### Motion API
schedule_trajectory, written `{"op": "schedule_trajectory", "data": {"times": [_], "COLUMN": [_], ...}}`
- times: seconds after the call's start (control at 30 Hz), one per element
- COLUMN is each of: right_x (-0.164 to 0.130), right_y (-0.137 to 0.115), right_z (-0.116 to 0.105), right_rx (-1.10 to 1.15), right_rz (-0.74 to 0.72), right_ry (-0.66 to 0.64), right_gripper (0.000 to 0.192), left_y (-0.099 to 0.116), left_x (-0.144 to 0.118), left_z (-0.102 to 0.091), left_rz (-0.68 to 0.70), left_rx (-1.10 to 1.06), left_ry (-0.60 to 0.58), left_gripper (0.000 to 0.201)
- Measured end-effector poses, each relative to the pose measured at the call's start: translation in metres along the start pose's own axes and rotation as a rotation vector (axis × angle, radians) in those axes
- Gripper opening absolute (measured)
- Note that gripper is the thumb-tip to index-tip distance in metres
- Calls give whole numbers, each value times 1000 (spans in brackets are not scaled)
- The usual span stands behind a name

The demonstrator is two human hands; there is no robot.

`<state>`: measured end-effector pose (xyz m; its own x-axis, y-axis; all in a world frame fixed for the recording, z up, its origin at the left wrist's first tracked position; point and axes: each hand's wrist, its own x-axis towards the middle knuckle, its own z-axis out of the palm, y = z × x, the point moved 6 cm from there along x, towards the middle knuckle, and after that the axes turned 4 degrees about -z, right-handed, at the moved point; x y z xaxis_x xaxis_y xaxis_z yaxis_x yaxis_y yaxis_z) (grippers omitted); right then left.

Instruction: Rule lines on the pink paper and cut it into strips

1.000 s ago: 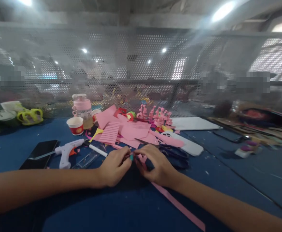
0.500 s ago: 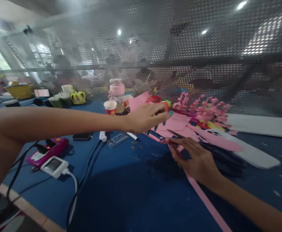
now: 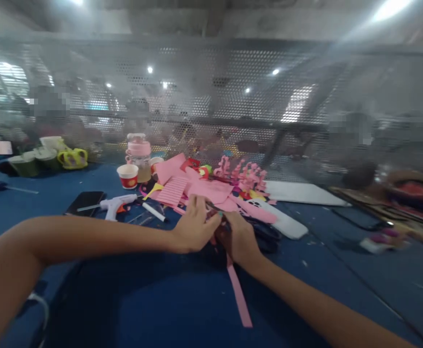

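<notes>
My left hand and my right hand meet in front of the pile of pink sheets. A long pink strip is held in my right hand, its free end hanging down over the blue table. A thin dark tool sticks out by the right fingertips; its kind is not clear. The left fingers are bent and closed against the right ones, and what lies between them is hidden. Just beyond are pink sheets and a cluster of curled pink pieces.
On the left lie a white glue gun, a black phone and a white marker. A paper cup and pink-lidded bottle stand behind. White boards lie to the right. A perforated metal screen closes the back.
My left hand has come down from above the pink sheets to meet my right hand at the strip. The view has swung right, and the glue gun now shows.
</notes>
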<state>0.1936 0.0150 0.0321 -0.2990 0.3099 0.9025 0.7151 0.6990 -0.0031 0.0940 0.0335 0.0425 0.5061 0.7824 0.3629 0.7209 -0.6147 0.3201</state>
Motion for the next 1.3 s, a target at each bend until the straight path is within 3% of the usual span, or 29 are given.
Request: {"op": "schedule_trajectory", "data": {"times": [0.1, 0.27, 0.37, 0.57, 0.87, 1.3], "right_x": [4, 7, 8, 10, 5, 6], "right_y": [2, 2, 1, -4, -2, -8], "right_z": [2, 2, 0, -1, 5, 3], "right_rx": [65, 108, 107, 95, 50, 25], "right_rz": [30, 55, 31, -14, -18, -89], "right_ry": [-10, 14, 41, 11, -65, -88], "right_gripper": [13, 13, 12, 11, 9, 12], "left_y": [-20, -39, -43, -37, -34, -28], "left_x": [-2, 3, 5, 5, 0, -3], "left_z": [-6, 3, 6, 7, -1, 4], "left_rz": [-64, -130, -177, -182, -67, -39], "left_rx": [-209, -575, -660, -452, -246, -197], "left_ry": [137, 58, 43, -68, -20, -74], "left_gripper": [20, 27, 25, 17, 14, 8]}}
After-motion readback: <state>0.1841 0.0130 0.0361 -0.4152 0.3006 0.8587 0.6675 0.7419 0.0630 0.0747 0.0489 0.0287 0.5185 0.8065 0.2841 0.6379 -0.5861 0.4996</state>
